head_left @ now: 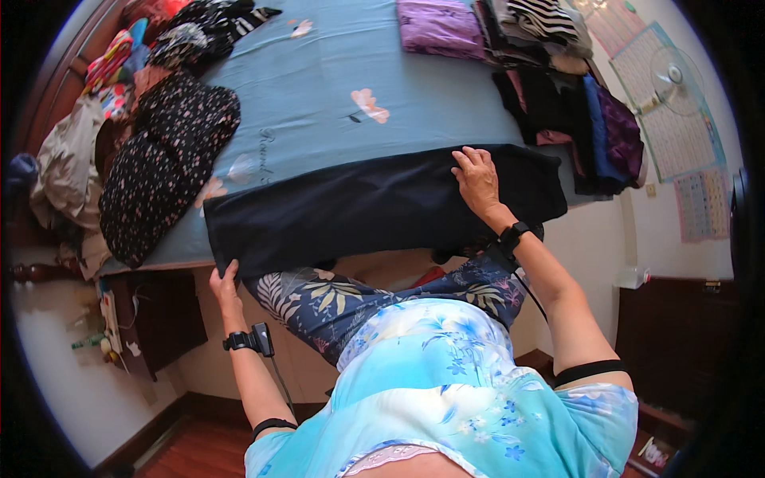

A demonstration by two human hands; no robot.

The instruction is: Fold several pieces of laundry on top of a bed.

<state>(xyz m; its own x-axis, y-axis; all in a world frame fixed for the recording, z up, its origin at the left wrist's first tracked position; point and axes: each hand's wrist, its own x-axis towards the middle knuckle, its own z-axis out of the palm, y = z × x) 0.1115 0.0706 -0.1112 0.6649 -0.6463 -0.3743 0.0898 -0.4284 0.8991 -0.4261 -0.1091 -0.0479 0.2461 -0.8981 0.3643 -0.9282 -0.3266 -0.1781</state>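
A pair of black trousers (351,207), by its shape folded lengthwise into a long strip, lies across the near edge of the bed. At its lower left corner my left hand (228,288) pinches the cloth, thumb on top and the other fingers mostly hidden. Toward the right end, my right hand (476,182) rests on top of the fabric with its fingers stretched out. The trousers' near side hangs close to my lap.
A light blue floral sheet (319,111) covers the bed. Left of the trousers lies a black floral garment (171,159) beside a heap of loose clothes (72,167). Folded purple cloth (441,29) and stacked dark clothes (570,119) sit at the right. A fan (674,73) stands beyond.
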